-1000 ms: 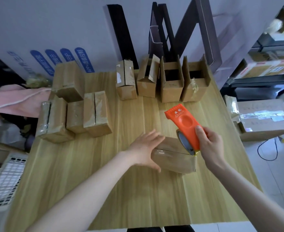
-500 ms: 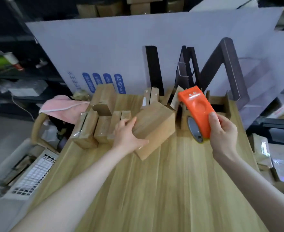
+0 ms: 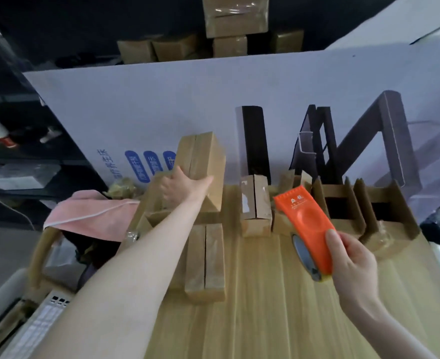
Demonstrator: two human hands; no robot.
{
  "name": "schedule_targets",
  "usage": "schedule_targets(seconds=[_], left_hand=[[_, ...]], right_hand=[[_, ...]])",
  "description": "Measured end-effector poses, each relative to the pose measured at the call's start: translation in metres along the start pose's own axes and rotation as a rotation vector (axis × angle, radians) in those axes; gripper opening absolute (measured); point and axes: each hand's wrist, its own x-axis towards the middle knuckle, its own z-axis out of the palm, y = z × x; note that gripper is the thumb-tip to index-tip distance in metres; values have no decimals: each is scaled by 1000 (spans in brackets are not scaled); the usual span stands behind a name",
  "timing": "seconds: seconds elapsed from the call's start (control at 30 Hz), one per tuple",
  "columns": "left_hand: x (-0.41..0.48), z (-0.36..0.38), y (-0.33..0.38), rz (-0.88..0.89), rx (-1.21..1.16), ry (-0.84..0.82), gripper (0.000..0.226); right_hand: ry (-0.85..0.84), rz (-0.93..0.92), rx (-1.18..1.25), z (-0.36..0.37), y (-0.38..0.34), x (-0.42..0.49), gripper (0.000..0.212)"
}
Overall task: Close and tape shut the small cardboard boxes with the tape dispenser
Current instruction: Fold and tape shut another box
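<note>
My left hand (image 3: 181, 189) grips a taped small cardboard box (image 3: 203, 161) and holds it up on end over the pile of taped boxes (image 3: 206, 257) at the table's far left. My right hand (image 3: 351, 263) holds the orange tape dispenser (image 3: 305, 229) above the table's right side, its tape roll facing left. A closed box with white label scraps (image 3: 255, 203) stands at the back centre. Open boxes with raised flaps (image 3: 343, 203) stand in a row at the back right.
The wooden table (image 3: 265, 307) runs towards me. A large white printed carton (image 3: 213, 112) stands behind it. A pink cloth (image 3: 89, 213) lies over a chair at the left. More brown boxes (image 3: 234, 22) sit stacked on dark shelves beyond.
My left hand lifted the taped box off the table's middle and carried it far left onto the pile. My right hand raised the dispenser off that box. My view tilted upward.
</note>
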Motion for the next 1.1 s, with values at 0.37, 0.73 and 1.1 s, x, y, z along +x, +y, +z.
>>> schedule_targets(seconds=[0.37, 0.73, 1.1], left_hand=[[30, 102, -41, -59, 147, -141, 90], [-10, 139, 6, 420, 177, -282, 77], [-60, 191, 10, 338, 358, -472, 91]], right_hand=[[102, 122, -56, 43, 19, 18, 20], [161, 158, -114, 32, 26, 15, 21], [251, 200, -101, -15, 52, -10, 25]])
